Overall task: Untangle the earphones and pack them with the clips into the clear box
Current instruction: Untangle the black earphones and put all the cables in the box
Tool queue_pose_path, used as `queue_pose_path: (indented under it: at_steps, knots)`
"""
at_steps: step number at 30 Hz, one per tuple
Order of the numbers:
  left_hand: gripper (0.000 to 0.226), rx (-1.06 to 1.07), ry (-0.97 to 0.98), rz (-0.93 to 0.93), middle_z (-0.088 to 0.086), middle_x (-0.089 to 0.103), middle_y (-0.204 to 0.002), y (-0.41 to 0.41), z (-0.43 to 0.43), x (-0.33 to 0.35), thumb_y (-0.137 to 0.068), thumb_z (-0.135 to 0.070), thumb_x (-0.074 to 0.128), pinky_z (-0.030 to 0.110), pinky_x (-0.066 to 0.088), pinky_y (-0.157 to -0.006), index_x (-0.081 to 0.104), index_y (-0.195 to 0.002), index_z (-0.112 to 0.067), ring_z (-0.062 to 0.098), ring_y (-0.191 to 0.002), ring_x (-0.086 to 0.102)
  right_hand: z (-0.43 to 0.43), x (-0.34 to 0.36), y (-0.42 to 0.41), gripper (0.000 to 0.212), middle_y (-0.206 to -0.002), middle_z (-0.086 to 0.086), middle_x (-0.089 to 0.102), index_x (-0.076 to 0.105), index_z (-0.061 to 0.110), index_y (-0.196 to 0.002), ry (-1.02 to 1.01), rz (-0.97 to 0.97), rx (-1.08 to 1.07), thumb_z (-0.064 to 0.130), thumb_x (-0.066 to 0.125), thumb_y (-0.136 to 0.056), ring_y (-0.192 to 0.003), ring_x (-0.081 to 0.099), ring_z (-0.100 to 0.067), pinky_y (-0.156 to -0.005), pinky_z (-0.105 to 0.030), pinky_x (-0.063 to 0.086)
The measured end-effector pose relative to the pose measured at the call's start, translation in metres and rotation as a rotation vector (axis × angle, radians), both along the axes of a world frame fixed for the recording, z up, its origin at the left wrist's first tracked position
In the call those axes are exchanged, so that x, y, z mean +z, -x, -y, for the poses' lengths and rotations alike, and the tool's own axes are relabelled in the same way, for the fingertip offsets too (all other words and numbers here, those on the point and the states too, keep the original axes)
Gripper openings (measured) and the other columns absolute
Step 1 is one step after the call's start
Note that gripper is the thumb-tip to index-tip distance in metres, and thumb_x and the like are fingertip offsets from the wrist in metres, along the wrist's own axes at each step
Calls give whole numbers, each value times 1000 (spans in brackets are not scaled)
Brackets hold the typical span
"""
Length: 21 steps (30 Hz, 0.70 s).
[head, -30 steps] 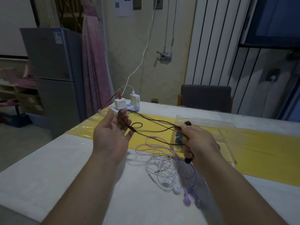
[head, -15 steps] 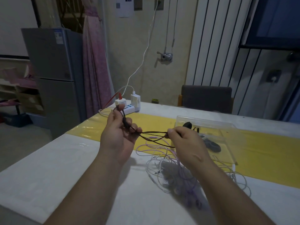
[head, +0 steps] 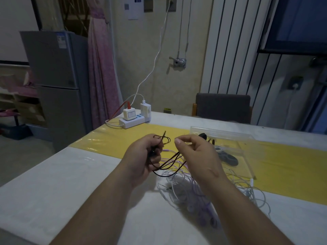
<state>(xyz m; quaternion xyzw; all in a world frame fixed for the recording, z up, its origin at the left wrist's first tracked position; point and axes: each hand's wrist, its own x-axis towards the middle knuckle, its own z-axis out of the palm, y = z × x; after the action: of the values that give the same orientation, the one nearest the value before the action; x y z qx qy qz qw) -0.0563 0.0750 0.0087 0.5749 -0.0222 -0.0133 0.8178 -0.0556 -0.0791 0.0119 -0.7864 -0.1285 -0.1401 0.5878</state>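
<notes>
My left hand is closed around a small bundle of black earphones, with a loop and the plug end sticking up above its fingers. Black strands sag from it and run under my right hand, whose curled fingers hold them just right of the left hand. Below both hands, white earphones and purple earphones lie tangled on the white table. The clear box sits open on the yellow runner behind my right hand. A dark clip lies inside it, and another black clip is partly hidden.
A white power strip with chargers and cables stands at the table's far left corner. A grey chair is behind the table and a grey fridge to the left. The yellow runner crosses the table.
My hands have come close together. The stretched black cable is now gathered into loops at my left hand, and my right hand has slid along it toward the left.
</notes>
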Motion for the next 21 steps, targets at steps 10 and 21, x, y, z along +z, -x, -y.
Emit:
queue_pose_path:
  at_steps: [10, 21]
  knots:
    - [32, -106, -148, -45, 3, 36, -57, 3, 4, -2, -95, -17, 38, 19, 13, -41, 48, -65, -11, 11, -43, 19, 2, 0, -1, 28, -47, 10, 38, 65, 37, -109, 93, 0, 86, 19, 63, -87, -42, 31, -5, -41, -16, 25]
    - [27, -187, -139, 2, 6, 39, -62, 7, 5, 1, -96, -20, 43, 21, 18, -40, 53, -73, -9, 12, -45, 24, 4, 1, -5, 8, -53, 6, 46, 59, 24, -80, 163, -10, 14, 22, 57, -87, -50, 39, -11, -53, -30, 30]
